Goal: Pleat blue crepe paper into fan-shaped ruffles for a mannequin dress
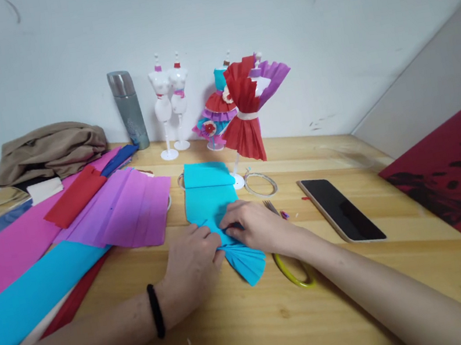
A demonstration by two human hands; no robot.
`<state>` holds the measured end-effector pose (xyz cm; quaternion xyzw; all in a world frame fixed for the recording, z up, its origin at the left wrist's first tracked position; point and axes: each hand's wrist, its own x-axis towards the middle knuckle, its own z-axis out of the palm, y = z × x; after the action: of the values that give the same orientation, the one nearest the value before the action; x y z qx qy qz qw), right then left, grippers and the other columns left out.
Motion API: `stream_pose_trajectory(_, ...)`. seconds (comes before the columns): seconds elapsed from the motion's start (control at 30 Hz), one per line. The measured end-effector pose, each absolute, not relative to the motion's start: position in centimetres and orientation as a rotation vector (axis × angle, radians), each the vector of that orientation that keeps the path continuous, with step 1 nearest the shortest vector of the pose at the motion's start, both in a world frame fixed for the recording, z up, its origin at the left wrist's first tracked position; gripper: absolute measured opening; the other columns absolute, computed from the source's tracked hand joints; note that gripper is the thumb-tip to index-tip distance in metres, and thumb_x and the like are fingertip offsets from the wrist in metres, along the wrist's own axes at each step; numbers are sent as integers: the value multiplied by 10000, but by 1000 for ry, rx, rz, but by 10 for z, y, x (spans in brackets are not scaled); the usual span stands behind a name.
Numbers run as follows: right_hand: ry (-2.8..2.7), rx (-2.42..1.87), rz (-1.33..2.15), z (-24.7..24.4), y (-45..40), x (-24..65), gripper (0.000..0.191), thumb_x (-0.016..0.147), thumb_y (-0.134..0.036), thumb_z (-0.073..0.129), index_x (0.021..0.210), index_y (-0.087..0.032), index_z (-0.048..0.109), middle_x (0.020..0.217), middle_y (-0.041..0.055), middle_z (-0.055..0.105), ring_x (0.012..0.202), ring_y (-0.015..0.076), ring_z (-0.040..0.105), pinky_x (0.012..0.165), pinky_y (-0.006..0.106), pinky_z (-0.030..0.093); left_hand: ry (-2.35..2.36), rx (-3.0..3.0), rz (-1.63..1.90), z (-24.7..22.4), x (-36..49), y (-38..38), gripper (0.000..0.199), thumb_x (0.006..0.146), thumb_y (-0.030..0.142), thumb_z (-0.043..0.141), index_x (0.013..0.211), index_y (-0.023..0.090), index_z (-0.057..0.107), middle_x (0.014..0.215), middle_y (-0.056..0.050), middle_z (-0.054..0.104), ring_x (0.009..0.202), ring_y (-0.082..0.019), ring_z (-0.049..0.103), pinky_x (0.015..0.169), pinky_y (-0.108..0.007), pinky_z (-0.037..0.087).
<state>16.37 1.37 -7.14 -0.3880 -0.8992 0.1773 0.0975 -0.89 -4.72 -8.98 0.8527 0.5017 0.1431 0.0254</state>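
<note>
A strip of turquoise crepe paper (pixel 211 199) lies on the table in front of me, its far end folded over flat. The near end is gathered into a fan of narrow pleats (pixel 248 262). My left hand (pixel 194 258), with a black band at the wrist, is closed on the left edge of the gathered part. From the right, my right hand (pixel 252 225) has its fingers bent and pinched on the same paper, just above the fan. Its fingertips are partly hidden. Beneath my right wrist, a yellow loop handle (pixel 294 274) sticks out.
Colourful crepe sheets (pixel 125 207) pile up at left, by a brown cloth (pixel 50 149). Behind stand a flask (pixel 129 110), two bare white mannequins (pixel 162 104) and others dressed in paper, one in red (pixel 245 117). A phone (pixel 343 209) and wire ring (pixel 261 185) lie right.
</note>
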Motion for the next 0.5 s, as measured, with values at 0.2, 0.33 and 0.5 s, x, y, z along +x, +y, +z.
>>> stream_pose_trajectory(0.2, -2752, -1112, 371, -71, 10, 159, 136, 774, -105, 636, 847, -177, 726, 831, 67, 654, 845, 207, 578, 726, 294, 402, 1528, 2687, 486, -89, -9, -49, 149, 850, 172, 578, 712, 167, 633, 741, -52, 639, 757, -216, 572, 667, -332, 416)
stream_pose_trajectory(0.33, -2779, -1125, 319, -74, 11, 158, 107, 790, -115, 639, 800, -174, 727, 789, 64, 640, 811, 195, 564, 704, 286, 388, 1475, 2728, 451, -88, -10, -50, 119, 862, 142, 565, 885, 181, 675, 812, -47, 654, 793, -223, 568, 674, -336, 422)
stream_pose_trajectory(0.5, -2766, -1127, 358, -75, 11, 157, 102, 772, -116, 673, 828, -177, 732, 814, 61, 657, 839, 198, 574, 705, 278, 381, 1451, 2758, 391, -93, -12, -47, 145, 881, 150, 546, 833, 175, 681, 789, -54, 639, 766, -221, 553, 646, -334, 410)
